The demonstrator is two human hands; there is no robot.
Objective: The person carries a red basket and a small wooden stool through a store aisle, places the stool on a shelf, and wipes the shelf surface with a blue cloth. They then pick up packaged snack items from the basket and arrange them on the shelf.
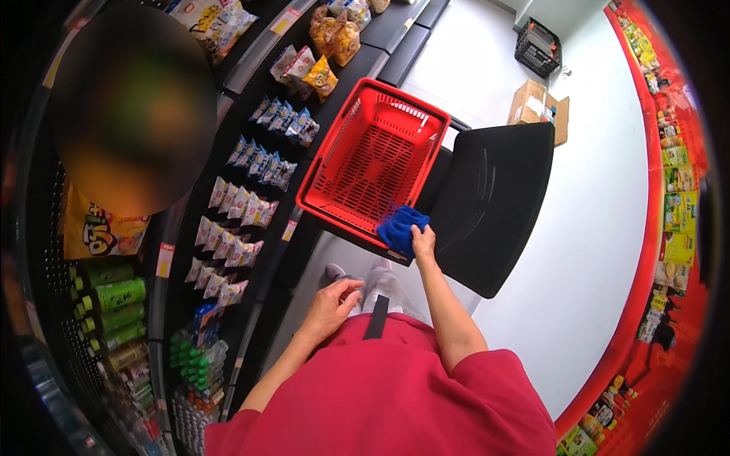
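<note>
A red plastic shopping basket (378,147) with slotted walls and floor stands in front of me, its inside showing no goods. My right hand (423,244) grips a bunched blue cloth (402,229) at the basket's near right corner, where the cloth covers part of the rim. In front of my waist hangs my left hand (333,308), fingers loosely bent and apart, holding nothing. What supports the basket is mostly hidden; a black chair (493,199) with pale scuffs on its panel adjoins it on the right.
Store shelves (256,239) on the left carry snack packets (258,162), and green-labelled bottles (120,296). By the white wall at the back right are an opened cardboard box (527,102) and a black crate (538,48). A red product display (656,188) edges the far right.
</note>
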